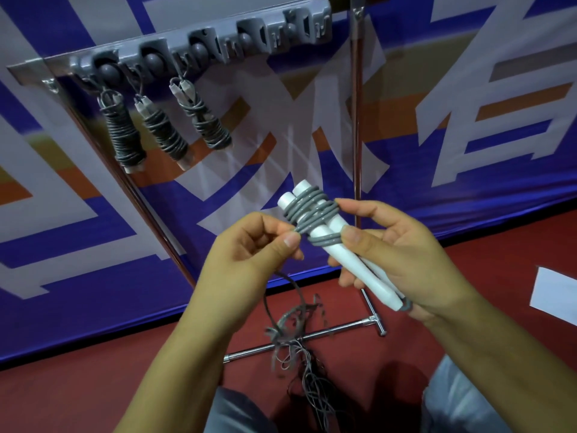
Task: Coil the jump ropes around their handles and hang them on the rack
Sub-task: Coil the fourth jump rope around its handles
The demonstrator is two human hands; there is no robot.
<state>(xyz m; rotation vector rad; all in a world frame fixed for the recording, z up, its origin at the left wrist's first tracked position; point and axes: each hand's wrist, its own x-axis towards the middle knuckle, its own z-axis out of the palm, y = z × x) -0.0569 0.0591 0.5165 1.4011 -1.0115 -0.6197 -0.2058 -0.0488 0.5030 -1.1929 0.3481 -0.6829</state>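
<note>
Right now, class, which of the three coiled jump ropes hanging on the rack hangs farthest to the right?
The jump rope under the third hook, beside the grey rack's empty hooks. Its two neighbours and hang to its left.

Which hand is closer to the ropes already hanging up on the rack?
Left. The left hand, pinching the grey rope, is below and just right of the hanging ropes; the right hand, holding the white handles, is farther right.
</note>
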